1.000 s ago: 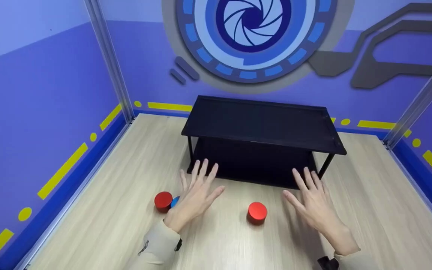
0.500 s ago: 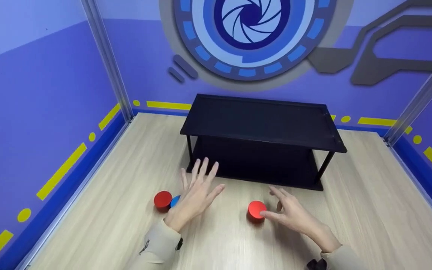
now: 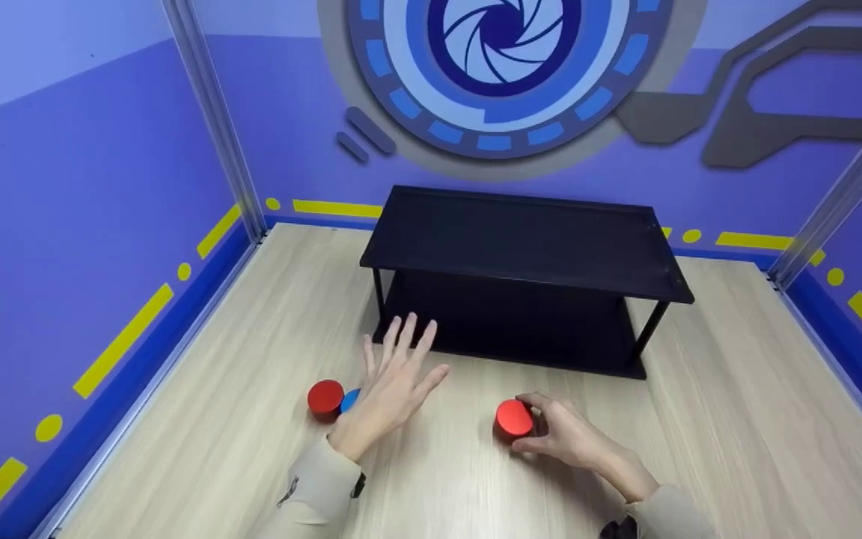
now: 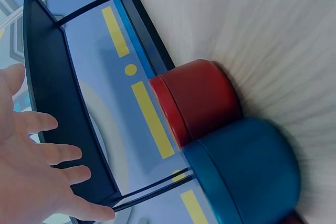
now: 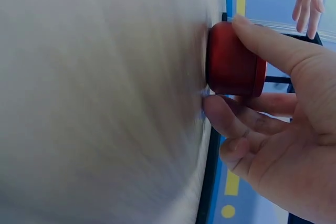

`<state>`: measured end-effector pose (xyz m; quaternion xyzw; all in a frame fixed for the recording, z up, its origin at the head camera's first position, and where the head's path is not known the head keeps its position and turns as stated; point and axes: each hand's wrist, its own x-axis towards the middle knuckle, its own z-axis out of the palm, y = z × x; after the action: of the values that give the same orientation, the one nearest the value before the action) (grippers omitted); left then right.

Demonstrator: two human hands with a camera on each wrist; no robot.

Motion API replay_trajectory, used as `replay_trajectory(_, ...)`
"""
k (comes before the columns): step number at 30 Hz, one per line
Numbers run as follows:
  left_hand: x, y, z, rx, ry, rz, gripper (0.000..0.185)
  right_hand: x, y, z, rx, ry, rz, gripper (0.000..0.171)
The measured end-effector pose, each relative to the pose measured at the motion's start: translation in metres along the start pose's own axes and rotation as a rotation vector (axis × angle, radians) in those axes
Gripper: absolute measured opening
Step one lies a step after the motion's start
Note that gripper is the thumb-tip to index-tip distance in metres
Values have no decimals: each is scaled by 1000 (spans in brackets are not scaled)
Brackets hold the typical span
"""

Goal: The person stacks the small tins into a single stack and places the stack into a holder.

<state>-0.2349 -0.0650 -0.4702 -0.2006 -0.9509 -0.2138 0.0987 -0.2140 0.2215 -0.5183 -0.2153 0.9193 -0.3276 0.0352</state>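
My right hand (image 3: pixel 569 434) holds a small red lidded canister (image 3: pixel 513 418), thumb on one side and fingers on the other. That canister stands on the table in front of the shelf. My left hand (image 3: pixel 393 385) hovers with spread, straight fingers over other canisters. Beneath it, a blue canister (image 3: pixel 349 400) is mostly hidden in the head view, with a darker red canister (image 3: pixel 325 400) at its left. In the left wrist view, a red canister (image 4: pixel 197 100) and the blue canister (image 4: pixel 244 171) touch, with a sliver of another red one at the lower edge.
A black two-level shelf (image 3: pixel 528 239) stands at the back of the wooden table (image 3: pixel 251 449). Thin posts (image 3: pixel 649 329) hold up its top. Purple-blue walls with yellow marks (image 3: pixel 337 208) and metal corner posts (image 3: pixel 214 112) enclose the table.
My right hand has moved left and inward from the shelf's right front to the red canister, its fingers now bent around it. My left hand stays where it was.
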Motion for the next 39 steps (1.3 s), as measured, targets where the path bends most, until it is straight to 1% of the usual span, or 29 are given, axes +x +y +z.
replay_trajectory(8,-2,-4,-3,-19,-2,-3,69,2,-1,2,-1,16,-1,58)
replay_trajectory(12,-6,-10,-8,-88,21,-3,70,3,-1,2,-7,18,-15,56)
replay_trajectory(15,-9,-19,-13,-132,56,-7,70,4,0,2,-12,12,-30,55)
replay_trajectory(17,-12,-26,-18,-138,73,-17,71,4,0,2,-16,13,-37,54)
replay_trajectory(22,-20,-44,-29,-187,98,-72,71,3,0,0,-31,27,-44,50)
replay_trajectory(25,-26,-56,-33,-222,132,-108,69,3,0,-1,-42,27,-43,49)
replay_trajectory(27,-31,-63,-37,-223,152,-132,67,3,0,-1,-40,24,-38,50)
replay_trajectory(29,-36,-71,-40,-216,153,-153,66,3,0,-1,-39,21,-38,50)
replay_trajectory(30,-38,-74,-41,-211,146,-161,66,3,0,-1,-39,22,-40,50)
replay_trajectory(32,-43,-81,-45,-204,108,-179,69,3,0,-1,-37,24,-39,51)
replay_trajectory(36,-50,-90,-50,-210,-20,-232,79,4,0,-1,-44,31,-44,53)
replay_trajectory(39,-54,-95,-51,-224,-104,-268,86,4,0,-1,-43,29,-43,53)
